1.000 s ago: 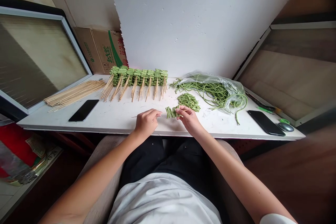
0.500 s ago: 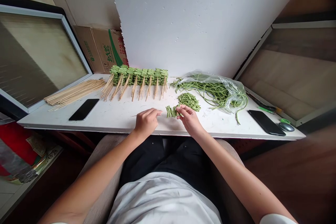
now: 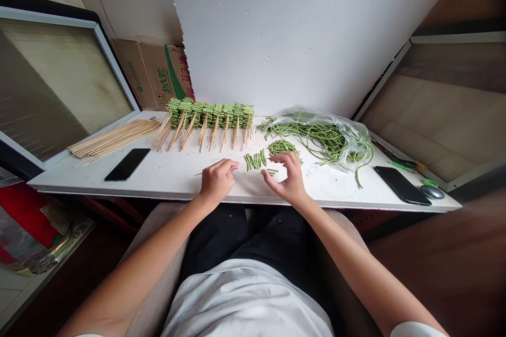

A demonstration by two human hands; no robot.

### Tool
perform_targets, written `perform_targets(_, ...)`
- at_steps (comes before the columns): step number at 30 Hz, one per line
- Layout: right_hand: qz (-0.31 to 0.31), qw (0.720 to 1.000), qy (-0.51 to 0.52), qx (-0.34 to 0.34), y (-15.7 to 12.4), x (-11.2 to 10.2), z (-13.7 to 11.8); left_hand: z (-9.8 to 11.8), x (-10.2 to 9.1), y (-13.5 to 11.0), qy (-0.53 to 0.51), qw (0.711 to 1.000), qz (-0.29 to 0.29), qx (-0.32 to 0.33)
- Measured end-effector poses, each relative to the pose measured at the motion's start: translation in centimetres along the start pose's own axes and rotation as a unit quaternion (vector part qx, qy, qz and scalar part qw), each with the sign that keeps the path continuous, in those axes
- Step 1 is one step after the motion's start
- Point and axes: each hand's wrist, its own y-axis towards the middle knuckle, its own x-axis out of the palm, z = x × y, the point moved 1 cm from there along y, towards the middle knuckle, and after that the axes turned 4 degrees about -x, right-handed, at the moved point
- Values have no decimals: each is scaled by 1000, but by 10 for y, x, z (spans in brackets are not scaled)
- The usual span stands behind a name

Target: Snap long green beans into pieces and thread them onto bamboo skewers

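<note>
My left hand (image 3: 216,179) is closed in a pinch on a thin bamboo skewer (image 3: 255,160) that carries a short row of cut green bean pieces. My right hand (image 3: 288,176) hovers just right of it with its fingers spread and curved, over a few loose bean pieces (image 3: 272,171). A small heap of cut bean pieces (image 3: 281,146) lies just beyond the right hand. Both hands are above the front edge of the white table (image 3: 166,176).
Finished bean skewers (image 3: 209,118) lie in a row at the back. A bundle of bare skewers (image 3: 113,139) and a black phone (image 3: 127,164) lie at left. A plastic bag of long green beans (image 3: 328,137) sits at right, with another phone (image 3: 402,185) and scissors (image 3: 399,162).
My right hand let go of the bean pieces and opened, moving a little right. The skewer with its beans lifted slightly and shifted left in my left hand.
</note>
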Motion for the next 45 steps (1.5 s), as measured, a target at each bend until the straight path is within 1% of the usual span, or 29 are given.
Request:
perform_targets(1, 5, 997, -60, -39, 0, -2, -1, 0, 0, 0, 3, 1000, 1, -1)
perform_targets(2, 18, 992, -110, -61, 1, -3, -2, -1, 0, 0, 6, 1000, 1, -1)
perform_targets(4, 40, 981, -177, -72, 1, -5, -2, -1, 1, -1, 14, 1000, 0, -4)
perform_targets(5, 35, 977, -195, -76, 1, -5, -1, -1, 2, -1, 18, 1000, -3, -8)
perform_targets(7, 5, 973, -211, -90, 1, -4, 2, -2, 3, -3, 27, 999, -17, -17)
perform_targets(10, -27, 975, -196, -98, -1, -1, 5, -3, 4, -4, 42, 998, -38, -21)
perform_targets(12, -27, 982, -169, -81, -1, 0, 5, -4, 5, -5, 56, 997, -49, -12)
perform_targets(17, -10, 995, -97, -16, 5, -3, 1, -7, 8, -5, 100, 992, -69, 18)
perform_targets(20, 2, 998, -48, 44, 14, -11, 6, -8, 10, -6, 101, 992, -69, 11)
perform_targets(23, 2, 993, 9, 117, 25, -24, 21, -9, 12, -8, 90, 993, -73, -14)
perform_targets(25, 10, 990, 23, 140, 32, -36, 35, -10, 13, -9, 83, 993, -77, -29)
perform_targets(26, 26, 990, 9, 140, 35, -43, 43, -10, 13, -10, 79, 993, -79, -34)
perform_targets(27, 42, 990, -22, 132, 38, -50, 51, -11, 14, -10, 77, 993, -82, -38)
perform_targets(29, 55, 985, -125, 108, 40, -64, 69, -13, 15, -11, 72, 992, -90, -44)
perform_targets(30, 45, 977, -183, 99, 39, -69, 78, -14, 16, -11, 70, 992, -93, -48)
perform_targets(32, 1, 955, -281, 90, 36, -77, 96, -16, 17, -12, 70, 991, -100, -58)
perform_targets(34, -44, 935, -342, 87, 32, -79, 112, -17, 18, -13, 73, 990, -104, -65)
perform_targets(35, -65, 928, -356, 86, 29, -77, 118, -18, 19, -13, 74, 989, -105, -67)
perform_targets(37, -97, 925, -354, 98, 26, -72, 129, -18, 20, -14, 75, 989, -106, -67)
perform_targets(39, -120, 927, -330, 132, 24, -66, 138, -17, 21, -14, 75, 989, -105, -67)
perform_targets(41, -127, 928, -310, 162, 23, -61, 145, -17, 22, -15, 76, 989, -105, -66)
perform_targets(42, -124, 929, -308, 167, 23, -60, 147, -17, 22, -15, 75, 989, -105, -66)
perform_targets(45, -106, 931, -312, 156, 25, -63, 149, -16, 23, -16, 69, 990, -105, -62)
